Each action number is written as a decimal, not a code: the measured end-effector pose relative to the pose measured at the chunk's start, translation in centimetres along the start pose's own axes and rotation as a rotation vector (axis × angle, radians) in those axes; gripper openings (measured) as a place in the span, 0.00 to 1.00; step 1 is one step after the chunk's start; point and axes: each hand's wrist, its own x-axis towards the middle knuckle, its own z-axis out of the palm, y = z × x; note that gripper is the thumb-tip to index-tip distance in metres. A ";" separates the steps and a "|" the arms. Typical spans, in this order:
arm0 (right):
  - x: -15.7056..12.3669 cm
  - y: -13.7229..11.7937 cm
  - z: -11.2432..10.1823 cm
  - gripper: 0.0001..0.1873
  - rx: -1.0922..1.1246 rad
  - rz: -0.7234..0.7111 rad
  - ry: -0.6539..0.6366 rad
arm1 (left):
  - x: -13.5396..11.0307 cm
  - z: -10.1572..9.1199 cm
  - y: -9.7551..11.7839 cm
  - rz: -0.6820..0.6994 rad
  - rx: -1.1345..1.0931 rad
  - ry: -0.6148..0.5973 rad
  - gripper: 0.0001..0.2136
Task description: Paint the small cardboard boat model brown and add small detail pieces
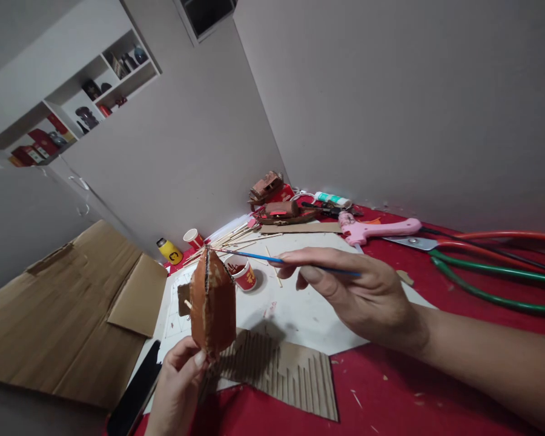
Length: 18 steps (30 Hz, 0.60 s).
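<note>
Cardboard model [212, 303], painted brown, stood upright in the grip of the left hand [177, 387], pinched at its lower end. The grip of the right hand [358, 297] pinched a thin blue paintbrush [254, 257], tip touching the model's top. Just beyond that tip stood a paper cup [244, 274]; corrugated card [290, 369] lay on the surface [390, 393] beneath both grips.
</note>
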 end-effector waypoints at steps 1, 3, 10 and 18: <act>0.0 -0.1 0.0 0.17 -0.001 -0.001 0.001 | 0.0 0.0 0.0 0.011 0.030 0.022 0.12; 0.0 -0.3 0.0 0.18 -0.014 -0.019 -0.013 | -0.1 0.1 0.1 0.030 0.092 0.052 0.13; 0.2 -0.3 0.4 0.18 -0.035 -0.155 -0.154 | -0.1 0.1 -0.1 0.107 0.246 0.165 0.15; -1.0 -0.1 1.1 0.21 -0.045 -0.287 -0.309 | 0.0 -0.3 -0.3 0.142 0.260 0.207 0.15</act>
